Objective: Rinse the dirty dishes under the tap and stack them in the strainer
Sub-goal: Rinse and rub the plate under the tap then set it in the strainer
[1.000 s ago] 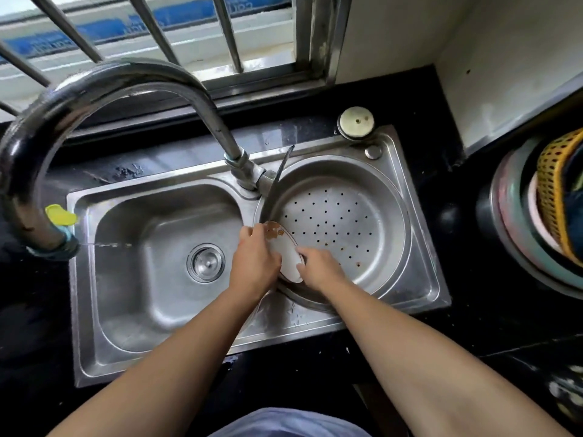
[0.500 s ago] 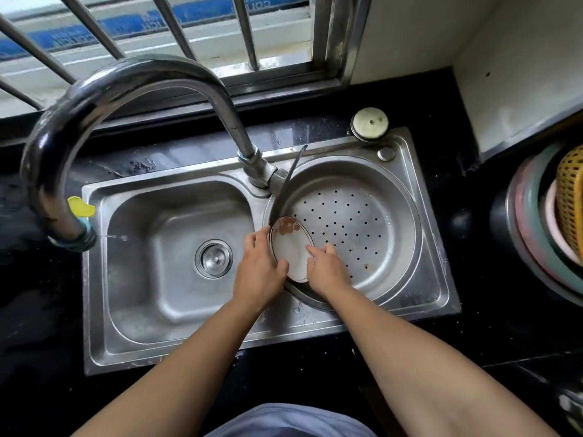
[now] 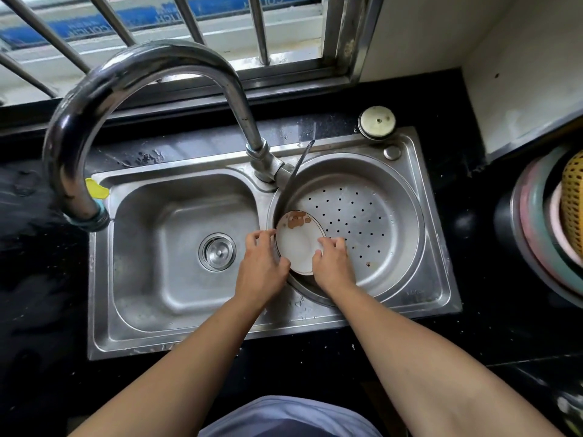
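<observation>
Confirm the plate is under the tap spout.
No: the plate sits in the strainer, while the tap spout hangs over the other basin.

Both forearms are bare from elbow to wrist, with no sleeves, watch or rings showing on the left hand or right hand. At the bottom edge sits pale blue-grey cloth, probably a shirt.

stained white plate, tilted in strainer
</observation>
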A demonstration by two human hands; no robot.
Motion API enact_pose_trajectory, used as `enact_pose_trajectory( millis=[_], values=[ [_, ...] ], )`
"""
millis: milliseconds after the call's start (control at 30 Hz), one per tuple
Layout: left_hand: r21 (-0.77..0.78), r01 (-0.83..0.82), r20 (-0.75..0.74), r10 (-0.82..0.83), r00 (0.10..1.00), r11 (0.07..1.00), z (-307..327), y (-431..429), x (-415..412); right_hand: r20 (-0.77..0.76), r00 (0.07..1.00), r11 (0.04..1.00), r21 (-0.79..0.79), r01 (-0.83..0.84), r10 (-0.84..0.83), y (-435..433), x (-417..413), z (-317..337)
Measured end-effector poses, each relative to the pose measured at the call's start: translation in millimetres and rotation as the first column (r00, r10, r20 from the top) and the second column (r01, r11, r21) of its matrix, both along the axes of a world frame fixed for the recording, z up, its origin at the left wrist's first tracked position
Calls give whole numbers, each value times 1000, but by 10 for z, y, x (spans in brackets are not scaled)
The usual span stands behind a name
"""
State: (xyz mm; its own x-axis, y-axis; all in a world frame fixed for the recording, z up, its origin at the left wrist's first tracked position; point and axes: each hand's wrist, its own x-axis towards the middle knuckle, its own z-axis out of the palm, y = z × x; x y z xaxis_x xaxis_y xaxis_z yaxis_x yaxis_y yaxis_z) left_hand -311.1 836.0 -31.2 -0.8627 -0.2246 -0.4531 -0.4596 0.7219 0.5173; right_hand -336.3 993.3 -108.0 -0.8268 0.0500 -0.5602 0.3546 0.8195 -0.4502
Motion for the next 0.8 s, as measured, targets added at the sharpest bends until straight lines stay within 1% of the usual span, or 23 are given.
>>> enact_pose_trajectory(
  millis=[67,167,300,633,800],
  values=[
    [-1,-12,-10,12,1000,1000,11,-34,28,-2,1000,999,-12,30,-30,14,-9,18],
    [12,-28,-21,28,999,1000,24,-113,111,-24,1000,1000,2,7,-7,57,-21,25],
    [6,-57,15,57,998,998,19,-259,282,-33,999,1000,7,29,-29,97,-52,16],
    [9,-245,-12,245,969,970,148,-721,862,-41,997,998,-4,59,-59,103,-83,16],
    [7,-328,-69,327,942,945,242,-1015,1208,-24,997,998,7,70,-70,88,-82,-3]
  ],
)
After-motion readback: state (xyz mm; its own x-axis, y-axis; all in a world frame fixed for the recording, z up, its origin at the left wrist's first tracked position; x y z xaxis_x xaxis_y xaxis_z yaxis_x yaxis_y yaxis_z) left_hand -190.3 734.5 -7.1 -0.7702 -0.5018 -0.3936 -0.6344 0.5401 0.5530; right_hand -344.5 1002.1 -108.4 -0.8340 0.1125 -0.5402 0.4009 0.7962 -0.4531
